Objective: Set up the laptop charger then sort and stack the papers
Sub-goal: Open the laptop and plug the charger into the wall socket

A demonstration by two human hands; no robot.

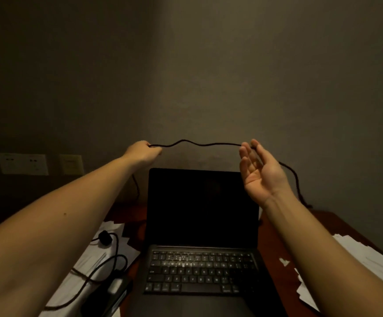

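**Inspector A:** Nearest edge first. What lies on the tabletop (275, 248)?

**Inspector B:** At lower left is a blurred charger brick (116, 286), lying on the left papers (87, 268). Loops of dark cord (222, 144) lie over the same sheets. The right papers (369, 259) are spread untidily along the right side, well apart from the left ones. The laptop (199, 271) sits between the two spreads, lid open, screen dark, keyboard facing the person.

**Inspector A:** And the hands?

**Inspector B:** Both are raised above the top of the screen. The left hand (144, 151) has its fingers curled tight round the cord. The right hand (261, 170) has its palm turned towards the camera and its fingers nearly straight. The cord crosses behind those fingers near their tips, and no curl around it is visible.

**Inspector A:** How does the cord run?

**Inspector B:** It runs between the hands with a slight wave, clear of the laptop. Beyond the right hand it drops to the tabletop behind the screen's right side. Below the left hand a run hangs down behind the left side.

**Inspector A:** Farthest?

**Inspector B:** The dim wall (208, 65), with wall sockets (23, 163) and a switch plate (71, 164) at left.
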